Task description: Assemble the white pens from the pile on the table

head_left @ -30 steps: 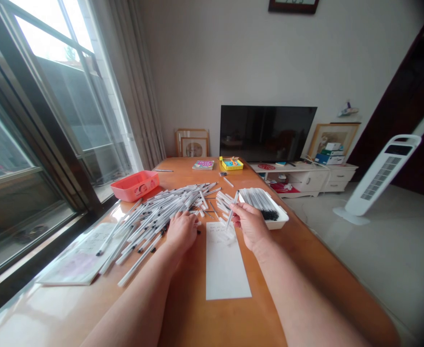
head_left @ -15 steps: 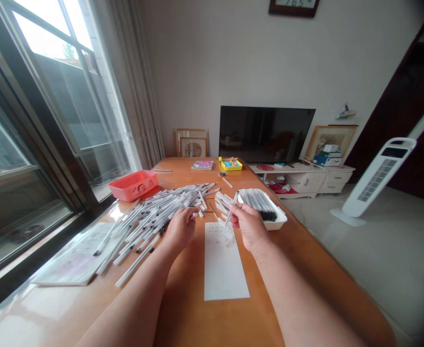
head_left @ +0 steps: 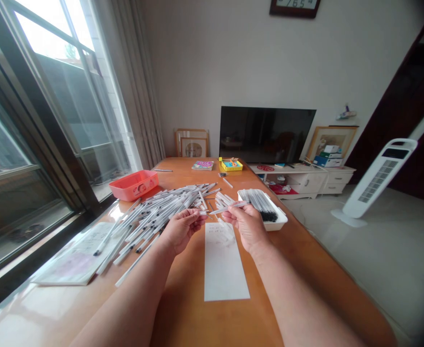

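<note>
My right hand (head_left: 247,224) pinches a slim whitish pen (head_left: 221,210), held nearly level with its tip toward the left. Facing that tip, my left hand (head_left: 183,229) is closed on a small clear piece, seemingly a pen cap (head_left: 203,213). A narrow gap separates pen and cap. Beneath my hands, a strip of white paper (head_left: 224,270) carries some handwriting and a few clear caps (head_left: 226,233) at its far end. Left of my left hand spreads a heap of white pens with black ends (head_left: 154,217). Short pale pieces (head_left: 223,198) lie just beyond my hands.
A white tray (head_left: 280,222) of pens with black ends stands right of my right hand. A red plastic basket (head_left: 132,187) sits at the left, above a booklet (head_left: 71,260). Farther back are a yellow box (head_left: 231,165) and a colourful book (head_left: 202,165).
The pen in my right hand has swung from steeply slanted to nearly level, its tip now toward my left hand. My left hand has moved slightly right, the small clear piece showing at its fingertips.
</note>
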Demonstrator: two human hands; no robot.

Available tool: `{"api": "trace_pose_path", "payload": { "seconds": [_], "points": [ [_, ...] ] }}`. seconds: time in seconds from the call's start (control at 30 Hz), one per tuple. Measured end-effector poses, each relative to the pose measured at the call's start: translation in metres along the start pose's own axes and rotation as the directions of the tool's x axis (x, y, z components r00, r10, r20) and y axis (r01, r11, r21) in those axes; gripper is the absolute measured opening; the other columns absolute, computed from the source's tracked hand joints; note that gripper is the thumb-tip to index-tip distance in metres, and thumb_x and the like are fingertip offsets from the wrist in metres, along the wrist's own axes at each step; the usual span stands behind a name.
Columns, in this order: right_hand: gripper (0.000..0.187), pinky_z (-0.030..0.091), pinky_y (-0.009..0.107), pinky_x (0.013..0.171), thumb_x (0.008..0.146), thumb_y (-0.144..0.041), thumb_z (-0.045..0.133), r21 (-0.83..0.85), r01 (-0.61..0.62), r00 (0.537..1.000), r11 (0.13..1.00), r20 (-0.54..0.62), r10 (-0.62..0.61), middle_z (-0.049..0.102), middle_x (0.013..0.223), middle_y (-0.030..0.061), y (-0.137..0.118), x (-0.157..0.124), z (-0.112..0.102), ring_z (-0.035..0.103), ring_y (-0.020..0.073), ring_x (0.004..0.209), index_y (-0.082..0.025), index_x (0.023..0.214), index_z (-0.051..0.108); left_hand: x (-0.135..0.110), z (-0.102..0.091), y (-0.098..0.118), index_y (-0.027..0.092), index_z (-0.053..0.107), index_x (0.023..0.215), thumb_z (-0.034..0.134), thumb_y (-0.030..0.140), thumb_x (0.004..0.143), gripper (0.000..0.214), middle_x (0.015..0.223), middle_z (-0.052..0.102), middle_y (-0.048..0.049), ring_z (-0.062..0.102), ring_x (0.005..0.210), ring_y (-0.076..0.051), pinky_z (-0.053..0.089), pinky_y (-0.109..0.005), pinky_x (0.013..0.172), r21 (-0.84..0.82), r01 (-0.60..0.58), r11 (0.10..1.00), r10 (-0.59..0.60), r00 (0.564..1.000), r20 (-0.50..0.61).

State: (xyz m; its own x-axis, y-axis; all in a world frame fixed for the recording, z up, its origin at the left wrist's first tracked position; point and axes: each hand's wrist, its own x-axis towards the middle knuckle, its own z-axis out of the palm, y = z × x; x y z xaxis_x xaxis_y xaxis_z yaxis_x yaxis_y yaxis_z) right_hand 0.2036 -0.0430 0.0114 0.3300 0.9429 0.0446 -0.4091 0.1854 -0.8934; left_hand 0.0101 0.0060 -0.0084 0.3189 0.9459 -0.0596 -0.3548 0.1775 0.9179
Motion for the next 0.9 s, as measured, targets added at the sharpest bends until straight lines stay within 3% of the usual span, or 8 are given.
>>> {"api": "trace_pose_path", "payload": {
  "seconds": [0.3, 0.6, 0.73, 0.9],
  "points": [
    [0.034, 0.059, 0.033, 0.079, 0.07, -0.036, 0.084, -0.014, 0.033, 0.997, 0.999, 0.07, -0.032, 0.071, 0.087, 0.0035, 0.0024, -0.0023, 0.0011, 0.072, 0.0195, 0.084, -0.018, 0.09, 0.063, -0.0048, 0.0074, 0.003, 0.013, 0.063, 0.089, 0.067, 0.016, 0.087, 0.005, 0.093, 0.074, -0.013, 0.067, 0.074, -0.012, 0.052, -0.021, 0.072, -0.062, 0.068, 0.996, -0.068, 0.998, 0.005],
    [0.035, 0.059, 0.034, 0.08, 0.071, -0.038, 0.083, -0.048, 0.061, 0.993, 0.997, 0.107, -0.056, 0.071, 0.085, 0.0035, 0.0071, -0.0034, 0.0032, 0.072, 0.0198, 0.084, -0.018, 0.092, 0.064, -0.0037, 0.0053, 0.0013, 0.014, 0.064, 0.088, 0.072, 0.018, 0.084, 0.01, 0.091, 0.074, -0.0119, 0.067, 0.072, -0.012, 0.052, -0.021, 0.068, -0.074, 0.102, 0.992, -0.098, 0.993, 0.06],
    [0.035, 0.06, 0.034, 0.08, 0.072, -0.038, 0.083, -0.053, 0.043, 0.993, 0.998, 0.109, -0.037, 0.072, 0.086, 0.0041, 0.0064, -0.0033, 0.003, 0.072, 0.0197, 0.084, -0.018, 0.095, 0.066, -0.0033, 0.0029, 0.0004, 0.013, 0.067, 0.098, 0.072, 0.021, 0.085, 0.016, 0.092, 0.074, -0.012, 0.067, 0.074, -0.012, 0.052, -0.022, 0.072, -0.046, 0.094, 0.994, -0.09, 0.992, 0.086],
    [0.035, 0.06, 0.034, 0.08, 0.072, -0.038, 0.083, -0.039, 0.014, 0.994, 0.999, 0.108, -0.01, 0.074, 0.084, 0.0056, 0.0048, -0.0037, 0.0018, 0.073, 0.0194, 0.079, -0.017, 0.094, 0.067, -0.0042, 0.0011, 0.001, 0.012, 0.069, 0.097, 0.074, 0.023, 0.084, 0.018, 0.093, 0.075, -0.0123, 0.067, 0.074, -0.012, 0.052, -0.023, 0.073, -0.027, 0.08, 0.996, -0.076, 0.99, 0.116]
  ]
}}
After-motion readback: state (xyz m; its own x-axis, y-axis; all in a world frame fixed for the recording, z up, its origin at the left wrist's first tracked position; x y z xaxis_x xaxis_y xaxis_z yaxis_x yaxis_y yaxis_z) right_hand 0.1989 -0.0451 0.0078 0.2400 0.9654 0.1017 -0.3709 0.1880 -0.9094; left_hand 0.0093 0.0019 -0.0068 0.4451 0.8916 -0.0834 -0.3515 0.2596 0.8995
